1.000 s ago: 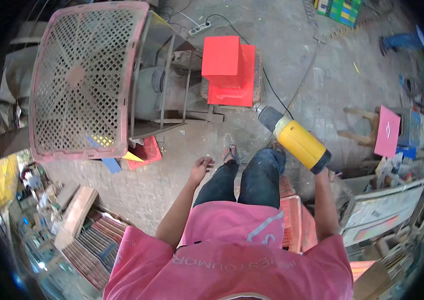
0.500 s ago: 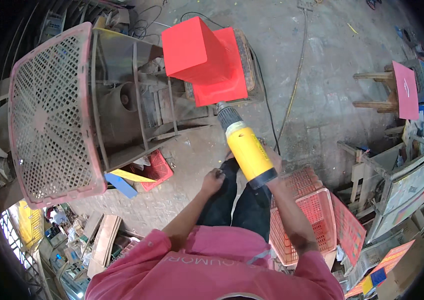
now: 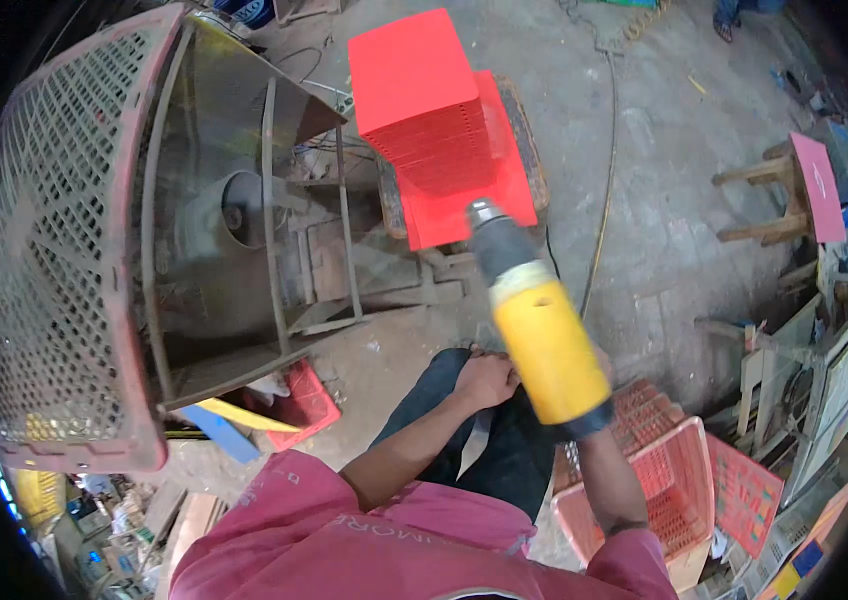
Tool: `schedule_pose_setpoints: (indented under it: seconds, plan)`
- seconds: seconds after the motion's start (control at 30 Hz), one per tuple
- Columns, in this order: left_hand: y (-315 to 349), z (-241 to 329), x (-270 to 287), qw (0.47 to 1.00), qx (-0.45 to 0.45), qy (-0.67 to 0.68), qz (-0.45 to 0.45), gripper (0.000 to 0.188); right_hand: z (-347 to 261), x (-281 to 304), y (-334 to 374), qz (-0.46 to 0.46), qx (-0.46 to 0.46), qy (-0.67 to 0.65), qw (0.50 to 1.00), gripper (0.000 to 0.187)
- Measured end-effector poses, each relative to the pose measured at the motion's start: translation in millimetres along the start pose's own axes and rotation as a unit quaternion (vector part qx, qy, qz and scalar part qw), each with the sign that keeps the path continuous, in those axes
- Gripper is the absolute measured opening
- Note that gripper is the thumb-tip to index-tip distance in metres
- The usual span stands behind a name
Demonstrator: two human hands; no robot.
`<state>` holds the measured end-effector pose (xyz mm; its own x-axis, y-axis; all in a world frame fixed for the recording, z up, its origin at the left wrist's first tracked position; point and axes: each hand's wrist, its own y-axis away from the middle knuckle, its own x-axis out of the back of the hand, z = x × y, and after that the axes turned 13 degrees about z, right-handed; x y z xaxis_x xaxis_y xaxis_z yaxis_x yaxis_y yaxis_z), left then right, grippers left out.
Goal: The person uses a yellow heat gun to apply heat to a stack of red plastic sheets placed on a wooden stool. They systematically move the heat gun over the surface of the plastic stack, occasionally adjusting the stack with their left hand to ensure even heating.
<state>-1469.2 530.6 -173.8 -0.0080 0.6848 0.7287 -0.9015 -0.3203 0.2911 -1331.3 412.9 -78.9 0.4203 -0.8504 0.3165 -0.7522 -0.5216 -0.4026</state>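
Observation:
My right hand point(image 3: 601, 362) grips a yellow and black heat gun point(image 3: 547, 345), whose body hides most of the fingers. Its metal nozzle tip points up and away, in front of a red block of stacked sheets point(image 3: 414, 75). Whether the tip touches the block cannot be made out. Under the block lie wider red sheets point(image 3: 434, 225) on a worn stool point(image 3: 528, 140). My left hand point(image 3: 487, 381) is at my knees, its fingers curled in; anything inside them is hidden.
A metal frame with a pink-rimmed mesh basket point(image 3: 129, 300) and a round fan-like housing point(image 3: 244, 208) stand at left. Red crates point(image 3: 689, 480) sit by my right side. A cable point(image 3: 609, 150) runs over the floor. Wooden stool point(image 3: 794, 195) with pink sheet at right.
My left hand has moved right, from beside my leg to between my knees. The heat gun has swung right and lower in view. The view has shifted, and the block now shows its stacked edges.

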Motion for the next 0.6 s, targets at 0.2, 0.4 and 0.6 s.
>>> schedule_pose_setpoints:
  seconds: [0.2,0.4,0.6]
  plan:
    - [-88.4,-46.9,-112.1,0.971,-0.147,0.09,0.166,0.023,16.7,31.7,3.7,0.02,0.052,0.137,0.989,0.027]
    - [-144.4,-57.5,-113.7,0.933,-0.261,-0.002,0.248,0.022,46.0,31.0,-15.7,0.08,0.221,0.348,0.908,0.031]
    - [-149.8,-70.8,-83.6,0.949,-0.209,-0.017,0.237,0.023,61.6,7.9,-15.9,0.042,0.311,0.502,0.806,0.035]
